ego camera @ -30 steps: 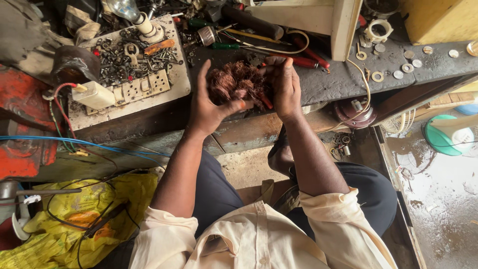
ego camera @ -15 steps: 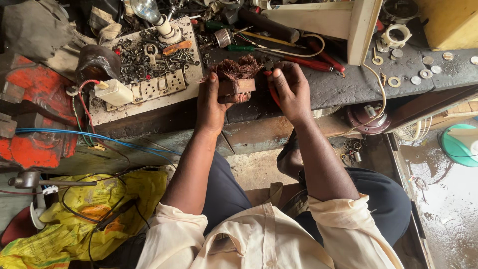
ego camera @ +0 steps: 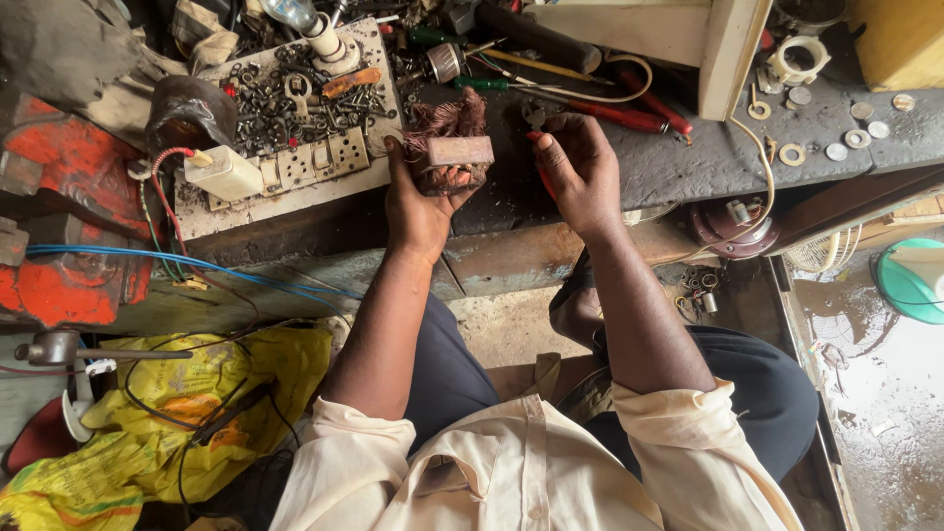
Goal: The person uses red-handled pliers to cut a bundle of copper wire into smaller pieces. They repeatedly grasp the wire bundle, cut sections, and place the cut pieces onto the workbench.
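My left hand [ego camera: 418,202] grips a small motor stator [ego camera: 447,147], a rusty metal block with reddish-brown copper windings bulging out at both ends. It is held above the front edge of a dark, cluttered workbench [ego camera: 688,167]. My right hand [ego camera: 580,172] is just right of the stator, apart from it, fingers curled around a thin red-handled tool [ego camera: 542,177] that is mostly hidden in the palm.
A white tray [ego camera: 285,187] of nuts, bolts and washers lies at the left with a white plug block [ego camera: 224,172]. Screwdrivers [ego camera: 610,113] and washers [ego camera: 792,154] litter the bench. A yellow bag [ego camera: 177,413] and blue cable [ego camera: 177,264] lie lower left; wet floor at right.
Both hands were cupped together over the stator. Now the right hand has come off it and moved right, while the left hand alone holds it up.
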